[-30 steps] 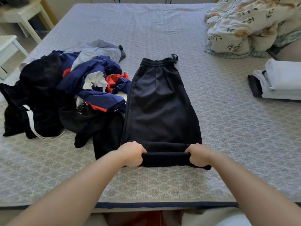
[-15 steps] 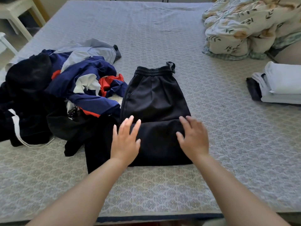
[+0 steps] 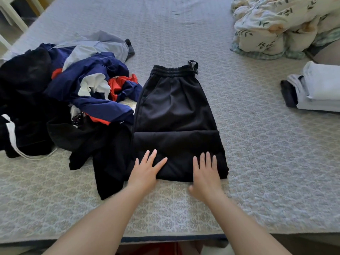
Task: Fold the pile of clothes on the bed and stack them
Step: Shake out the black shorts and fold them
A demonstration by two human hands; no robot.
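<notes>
- trousers (image 3: pixel 174 111), black with an elastic waistband, lie flat at the middle of the bed (image 3: pixel 257 162), waistband toward 12 o'clock and the lower part folded up over the body, so a straight fold edge crosses them partway down.
- left hand (image 3: pixel 145 172) rests flat on the folded part near its 7 o'clock corner, fingers (image 3: pixel 152 157) straight and spread, holding nothing.
- right hand (image 3: pixel 206 173) lies flat on the folded part near its 5 o'clock corner, fingers straight and close together, the heel of the hand over the near edge onto the bed cover; it grips nothing.
- pile of clothes (image 3: pixel 64 100), unfolded, sits at 9 o'clock of the trousers and touches their left edge: a navy jacket (image 3: pixel 95 74) with red and white panels, a pale blue garment (image 3: pixel 103 43) behind it, and black pieces at the far left and front, one with a white drawstring (image 3: pixel 12 137).
- a black garment (image 3: pixel 110 162) from the pile trails toward 6 o'clock, just beside the left hand.
- stack of folded clothes (image 3: pixel 316 89), pale blue over a dark item, lies at 3 o'clock near the right edge of the view, well apart from the trousers.
- floral quilt (image 3: pixel 279 24), bunched up, sits at 1 o'clock on the bed.
- white furniture legs (image 3: pixel 11 15) stand at 11 o'clock beyond the bed corner; what piece they belong to cannot be told.
</notes>
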